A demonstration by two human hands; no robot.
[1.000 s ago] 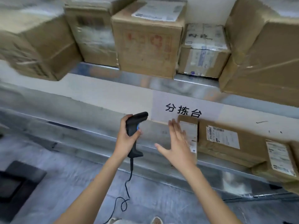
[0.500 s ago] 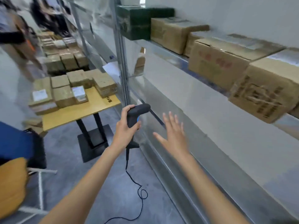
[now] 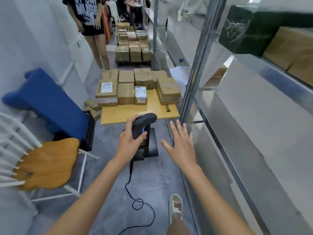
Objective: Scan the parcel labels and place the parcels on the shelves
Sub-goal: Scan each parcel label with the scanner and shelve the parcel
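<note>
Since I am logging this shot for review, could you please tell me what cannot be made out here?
All in the head view:
- Label text on the parcels on the yellow table: too small.
- Scanner trigger: covered by left hand fingers.
- Cable's far end: cut off by bottom edge.
- Standing person: cropped by top edge.

Single head-worn wide-angle view. It looked forward and down along the aisle, with both forearms close at the bottom of frame. The yellow tabletop (image 3: 135, 114) stood ahead in mid-distance, and the metal shelves (image 3: 254, 106) ran close along the right edge.
</note>
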